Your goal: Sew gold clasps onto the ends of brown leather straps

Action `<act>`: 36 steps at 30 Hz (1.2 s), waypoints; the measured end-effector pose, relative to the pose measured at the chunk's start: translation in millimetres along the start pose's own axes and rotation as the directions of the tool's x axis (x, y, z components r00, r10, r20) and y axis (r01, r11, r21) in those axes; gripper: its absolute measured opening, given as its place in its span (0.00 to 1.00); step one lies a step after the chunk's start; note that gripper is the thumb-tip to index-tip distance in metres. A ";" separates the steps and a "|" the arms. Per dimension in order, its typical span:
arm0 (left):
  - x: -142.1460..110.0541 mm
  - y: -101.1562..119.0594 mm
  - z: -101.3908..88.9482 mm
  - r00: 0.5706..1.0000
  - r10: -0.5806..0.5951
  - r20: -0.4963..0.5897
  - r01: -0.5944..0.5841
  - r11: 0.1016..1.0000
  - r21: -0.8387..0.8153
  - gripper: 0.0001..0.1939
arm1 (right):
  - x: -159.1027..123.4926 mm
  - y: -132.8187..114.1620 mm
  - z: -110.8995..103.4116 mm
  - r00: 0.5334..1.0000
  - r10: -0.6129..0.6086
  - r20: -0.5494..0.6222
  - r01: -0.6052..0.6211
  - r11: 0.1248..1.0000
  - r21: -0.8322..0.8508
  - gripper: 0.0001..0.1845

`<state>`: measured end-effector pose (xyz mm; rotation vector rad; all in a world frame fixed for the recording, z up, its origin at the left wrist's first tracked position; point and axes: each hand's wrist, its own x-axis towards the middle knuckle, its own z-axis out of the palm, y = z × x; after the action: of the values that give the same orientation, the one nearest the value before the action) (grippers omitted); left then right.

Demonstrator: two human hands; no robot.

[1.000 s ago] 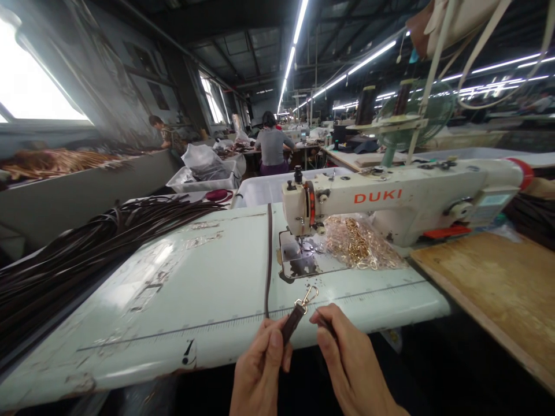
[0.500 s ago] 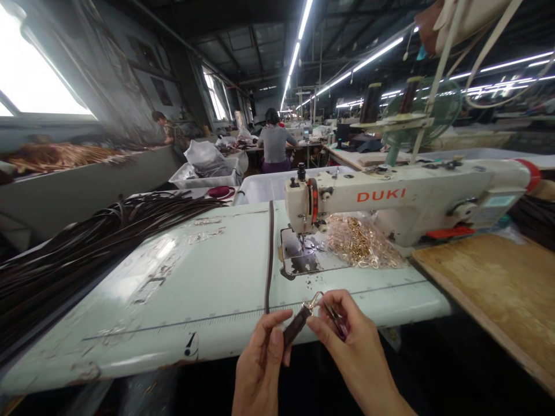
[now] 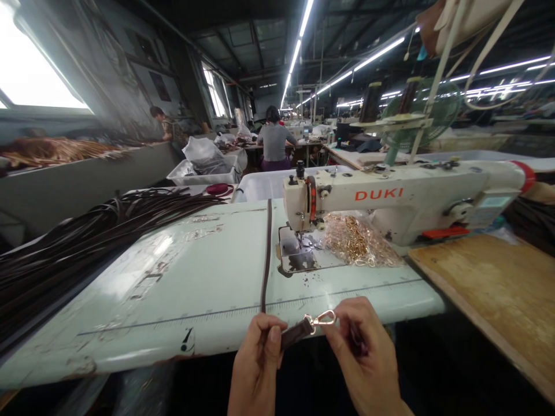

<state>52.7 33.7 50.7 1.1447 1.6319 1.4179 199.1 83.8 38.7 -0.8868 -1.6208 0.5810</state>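
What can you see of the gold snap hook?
The snap hook is shiny, gold-toned and looks metal: a long, narrow loop with a rounder ring at its base, attached to the end of a dark brown strap. It sits nearly level, against the table's front edge in view, tip toward the right hand, which is right at it; grip unclear. The left hand holds the strap. Gate detail is too small to tell.

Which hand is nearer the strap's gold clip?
Right hand, at the free end of the gold clip; the left hand holds the brown strap, apart from the clip.
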 end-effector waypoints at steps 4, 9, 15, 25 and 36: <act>3.0 -1.6 -2.1 0.999 0.046 0.022 -0.047 0.997 0.063 0.15 | 3.8 -7.2 -12.0 0.986 -0.151 0.068 0.153 0.988 -0.033 0.06; 4.2 -5.8 -4.7 0.990 0.090 0.109 -0.103 0.987 0.124 0.13 | 7.4 -7.2 -17.0 0.963 -0.159 0.218 0.180 0.981 -0.078 0.09; 2.1 -7.0 -6.4 0.982 0.091 0.164 -0.107 0.990 0.088 0.14 | 14.3 -2.5 -13.8 0.871 -0.126 0.475 0.194 0.976 -0.096 0.10; 10.6 -1.8 -19.8 0.923 -0.003 0.385 0.026 0.998 -0.056 0.13 | 13.1 -10.6 -22.2 0.719 -0.070 0.691 0.176 0.981 -0.083 0.17; 10.5 1.8 -24.3 0.913 -0.034 0.406 0.048 0.999 -0.025 0.11 | 5.9 -4.1 -15.7 0.814 -0.072 0.576 0.106 0.994 -0.025 0.15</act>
<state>27.0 34.1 57.2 1.2774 1.3226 1.0854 213.0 84.7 49.1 -0.7006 -2.2246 0.7921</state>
